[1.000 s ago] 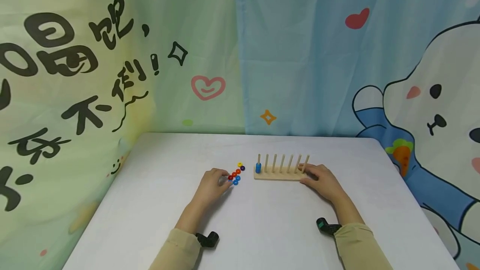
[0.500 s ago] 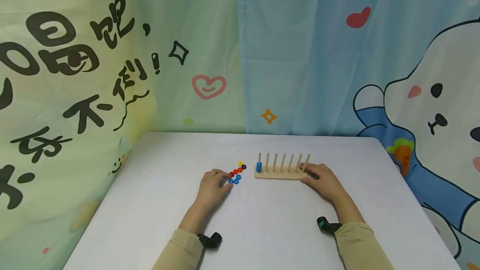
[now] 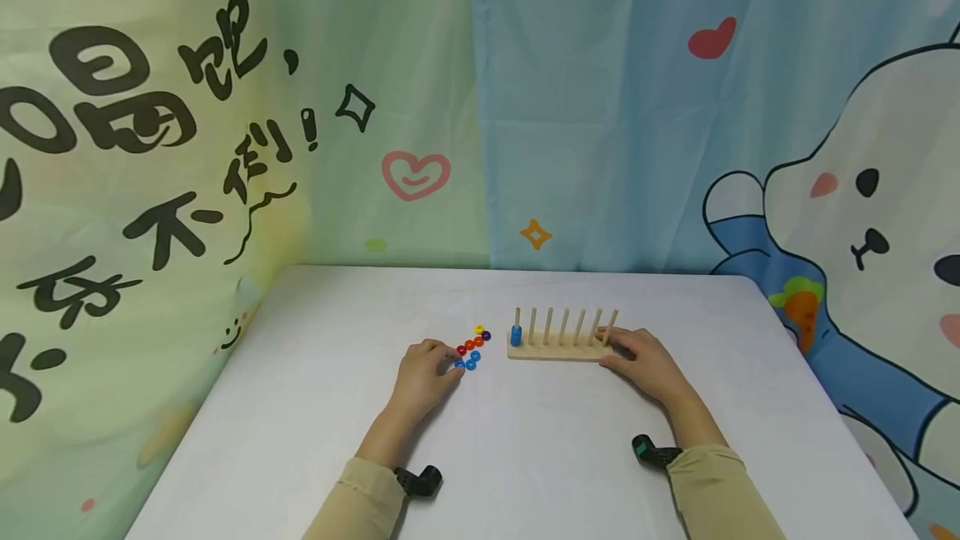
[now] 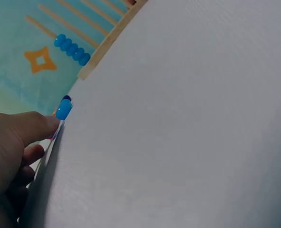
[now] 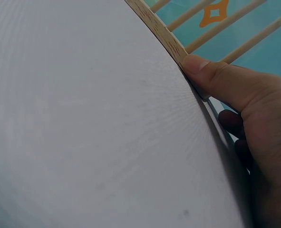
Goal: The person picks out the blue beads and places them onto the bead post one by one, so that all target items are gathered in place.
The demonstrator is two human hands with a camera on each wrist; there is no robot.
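Observation:
In the head view my left hand (image 3: 422,375) is at a small cluster of beads on the white table. Its thumb and forefinger pinch the leftmost blue bead (image 3: 460,364). Other blue beads (image 3: 471,365) lie beside it, with red and orange beads (image 3: 470,345), a dark purple bead (image 3: 486,336) and a yellow bead (image 3: 479,329) behind. To the right stands a wooden peg rack (image 3: 558,352) with several upright pegs. Blue beads (image 4: 72,50) are stacked on its leftmost peg. My right hand (image 3: 641,363) grips the rack's right end, thumb (image 5: 197,64) against the base's front.
The white table (image 3: 525,457) reaches to a printed curtain (image 3: 570,107) at the back and sides. Each wrist wears a black camera, a left camera (image 3: 420,482) and a right camera (image 3: 654,452).
My left fingers have shifted slightly at the near-left beads, and the leftmost blue bead shows more clearly between them. The right hand and the rack stay in place.

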